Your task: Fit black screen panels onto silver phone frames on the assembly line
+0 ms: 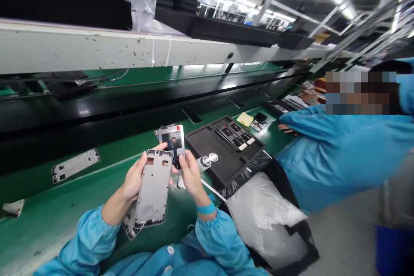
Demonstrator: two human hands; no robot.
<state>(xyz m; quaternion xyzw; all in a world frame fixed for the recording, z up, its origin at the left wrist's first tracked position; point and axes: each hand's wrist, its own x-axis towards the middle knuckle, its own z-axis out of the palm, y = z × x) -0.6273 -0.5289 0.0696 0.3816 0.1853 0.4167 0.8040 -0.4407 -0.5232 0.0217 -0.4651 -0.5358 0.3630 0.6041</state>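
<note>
My left hand [134,177] grips a silver-grey phone mid-frame [153,189] by its left edge, tilted toward me. Just behind it, my right hand [191,174] holds a phone screen assembly [176,138] with a flex cable and a red sticker in its corner. The frame's upper edge overlaps the lower part of the screen assembly; whether they touch I cannot tell. Beneath my left hand, another phone frame [129,224] lies partly hidden on the green bench. A blue band [206,209] circles my right wrist.
A dark foam tray [207,138] bears several screen assemblies [236,135]. Another frame [76,165] lies at left, and a dark phone panel [192,115] sits farther back. Plastic-wrapped material [261,202] is at right, near a co-worker in blue [339,151]. A shelf beam [113,49] crosses above.
</note>
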